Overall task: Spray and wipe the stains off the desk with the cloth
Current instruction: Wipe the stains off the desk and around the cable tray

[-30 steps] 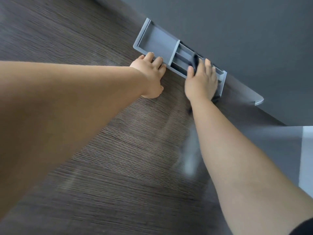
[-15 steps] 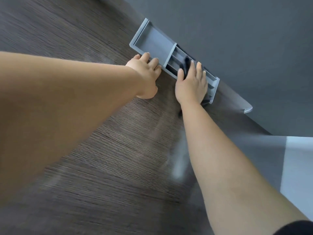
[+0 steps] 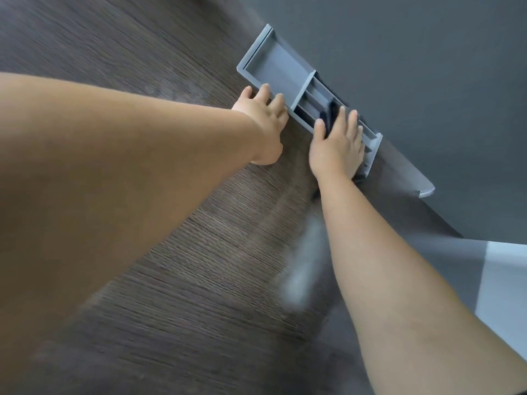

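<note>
The grey tray [image 3: 281,62] lies at the far edge of the dark wood-grain bench [image 3: 185,295], against a dark grey wall [image 3: 427,67]. The left hand [image 3: 263,121] rests just before the tray's near rim, its lightly bent fingers touching the rim and holding nothing. The right hand [image 3: 338,149] lies flat with straight, spread fingers, pressing the dark cloth [image 3: 328,116] into the tray's slotted right compartment. A pale blurred streak [image 3: 302,269] crosses the bench nearer than the tray.

An office: wood-grain desk [image 3: 185,295] against grey partition [image 3: 413,67].
</note>
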`<action>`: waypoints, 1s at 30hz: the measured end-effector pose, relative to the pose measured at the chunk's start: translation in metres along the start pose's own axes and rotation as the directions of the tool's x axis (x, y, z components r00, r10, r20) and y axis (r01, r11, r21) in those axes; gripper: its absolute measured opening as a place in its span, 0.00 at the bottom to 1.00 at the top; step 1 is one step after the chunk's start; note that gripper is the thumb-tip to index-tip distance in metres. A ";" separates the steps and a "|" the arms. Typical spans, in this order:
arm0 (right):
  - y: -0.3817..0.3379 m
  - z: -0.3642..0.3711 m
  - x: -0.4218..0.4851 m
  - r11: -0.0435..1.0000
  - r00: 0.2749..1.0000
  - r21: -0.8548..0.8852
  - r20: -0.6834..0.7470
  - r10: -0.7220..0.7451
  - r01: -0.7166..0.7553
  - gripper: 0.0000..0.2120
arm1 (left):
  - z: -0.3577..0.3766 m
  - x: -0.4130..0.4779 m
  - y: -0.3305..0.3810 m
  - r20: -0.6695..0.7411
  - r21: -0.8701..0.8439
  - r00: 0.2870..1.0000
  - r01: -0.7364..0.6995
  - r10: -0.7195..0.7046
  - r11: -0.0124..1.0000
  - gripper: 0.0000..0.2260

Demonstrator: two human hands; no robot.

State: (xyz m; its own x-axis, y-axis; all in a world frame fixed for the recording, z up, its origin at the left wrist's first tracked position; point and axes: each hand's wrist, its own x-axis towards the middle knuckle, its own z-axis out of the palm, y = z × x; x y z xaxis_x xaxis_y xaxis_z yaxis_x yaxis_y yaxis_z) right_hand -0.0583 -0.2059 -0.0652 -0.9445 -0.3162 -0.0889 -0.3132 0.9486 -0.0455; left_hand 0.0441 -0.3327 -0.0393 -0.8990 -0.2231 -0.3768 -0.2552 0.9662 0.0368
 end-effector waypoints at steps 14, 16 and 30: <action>-0.062 0.004 0.004 0.998 0.999 0.060 0.042 0.013 -0.015 0.26 | 0.010 0.004 0.000 -0.076 -0.026 0.997 0.007 -0.009 1.000 0.32; -0.048 0.003 0.002 0.998 0.998 0.039 0.022 -0.053 0.052 0.26 | 0.008 0.004 0.000 -0.063 -0.012 0.998 0.007 -0.008 1.000 0.31; 0.039 -0.001 -0.037 0.984 0.985 0.048 -0.021 0.172 -0.171 0.27 | 0.015 -0.029 0.026 -0.072 -0.278 0.994 0.056 -0.078 0.959 0.29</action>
State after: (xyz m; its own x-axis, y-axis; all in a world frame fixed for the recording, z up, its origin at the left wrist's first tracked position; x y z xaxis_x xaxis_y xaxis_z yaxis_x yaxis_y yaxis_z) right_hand -0.0361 -0.1568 -0.0625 -0.9863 -0.1475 -0.0742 -0.1418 0.9869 -0.0771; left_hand 0.0689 -0.2995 -0.0411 -0.8995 -0.3069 -0.3112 -0.3936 0.8783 0.2716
